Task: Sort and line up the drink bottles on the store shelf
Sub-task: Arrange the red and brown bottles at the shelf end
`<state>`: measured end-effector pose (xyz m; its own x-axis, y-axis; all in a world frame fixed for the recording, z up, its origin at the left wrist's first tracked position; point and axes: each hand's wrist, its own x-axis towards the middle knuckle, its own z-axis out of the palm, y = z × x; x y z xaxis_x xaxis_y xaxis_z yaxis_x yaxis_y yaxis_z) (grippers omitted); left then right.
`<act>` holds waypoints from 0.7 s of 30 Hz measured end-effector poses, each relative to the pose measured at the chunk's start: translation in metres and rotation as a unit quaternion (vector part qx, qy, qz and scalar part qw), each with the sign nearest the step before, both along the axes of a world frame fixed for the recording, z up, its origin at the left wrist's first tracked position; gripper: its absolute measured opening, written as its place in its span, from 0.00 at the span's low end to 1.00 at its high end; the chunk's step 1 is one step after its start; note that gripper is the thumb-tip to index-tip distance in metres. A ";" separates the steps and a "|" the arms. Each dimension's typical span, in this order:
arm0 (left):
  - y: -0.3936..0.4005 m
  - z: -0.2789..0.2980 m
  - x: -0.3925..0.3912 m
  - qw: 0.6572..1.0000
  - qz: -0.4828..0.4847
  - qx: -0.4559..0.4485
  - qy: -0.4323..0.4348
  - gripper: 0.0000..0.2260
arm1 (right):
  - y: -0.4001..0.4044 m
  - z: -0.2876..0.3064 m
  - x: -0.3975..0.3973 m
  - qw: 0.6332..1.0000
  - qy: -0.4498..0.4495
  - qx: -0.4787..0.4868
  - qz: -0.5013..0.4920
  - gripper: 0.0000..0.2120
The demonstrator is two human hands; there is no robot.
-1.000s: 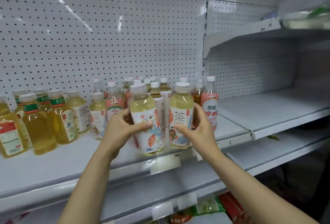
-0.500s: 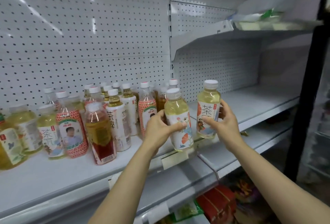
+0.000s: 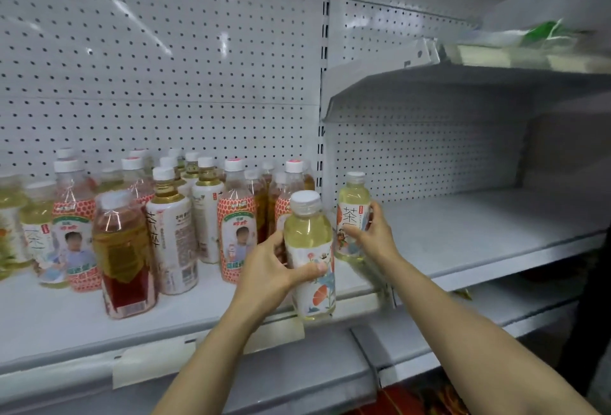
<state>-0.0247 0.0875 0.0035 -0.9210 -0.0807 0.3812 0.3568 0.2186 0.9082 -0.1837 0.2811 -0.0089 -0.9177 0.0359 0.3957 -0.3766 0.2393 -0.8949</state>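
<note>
My left hand point(image 3: 269, 270) grips a pale yellow tea bottle with a flowered label point(image 3: 310, 259), held upright at the front edge of the white shelf point(image 3: 49, 325). My right hand point(image 3: 373, 236) holds a second pale tea bottle point(image 3: 352, 206) of the same kind, upright, just right of the shelf divider and low over the right shelf point(image 3: 479, 226). Left of my hands stands a mixed cluster of bottles: a red tea bottle point(image 3: 124, 256), a white-labelled bottle point(image 3: 172, 232) and red-patterned bottles with a child's picture point(image 3: 236, 232).
Pegboard back wall point(image 3: 165, 67) runs behind the bottles. An upper shelf point(image 3: 496, 60) on the right carries a white and green package point(image 3: 542, 31). A lower shelf point(image 3: 297, 375) juts out beneath my arms, with red packs point(image 3: 413, 401) under it.
Both hands have carried their two tea bottles rightward from the cluster to the divider. The right-hand bottle now sits lower, near the right shelf's surface. The camera has turned right.
</note>
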 end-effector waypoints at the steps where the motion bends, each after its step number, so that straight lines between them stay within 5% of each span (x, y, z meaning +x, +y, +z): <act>1: 0.002 -0.002 0.000 1.000 0.002 0.000 -0.002 0.23 | -0.002 -0.004 -0.006 1.000 0.001 -0.006 0.005 0.29; 15: 0.046 -0.003 -0.028 0.999 0.015 -0.028 0.018 0.27 | -0.001 -0.015 -0.039 0.992 -0.009 -0.056 0.117 0.29; 18: 0.051 -0.004 -0.033 0.998 0.046 -0.022 0.027 0.28 | 0.006 -0.007 0.000 0.997 0.055 -0.059 -0.012 0.27; 21: 0.056 0.001 -0.039 0.996 0.076 -0.009 0.043 0.32 | 0.016 -0.014 0.064 0.981 0.168 -0.069 0.068 0.25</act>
<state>-0.0636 0.1436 0.0046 -0.8619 -0.2102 0.4615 0.3952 0.2920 0.8710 -0.1200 0.2972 -0.0228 -0.7358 -0.0033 0.6771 -0.6764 0.0521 -0.7347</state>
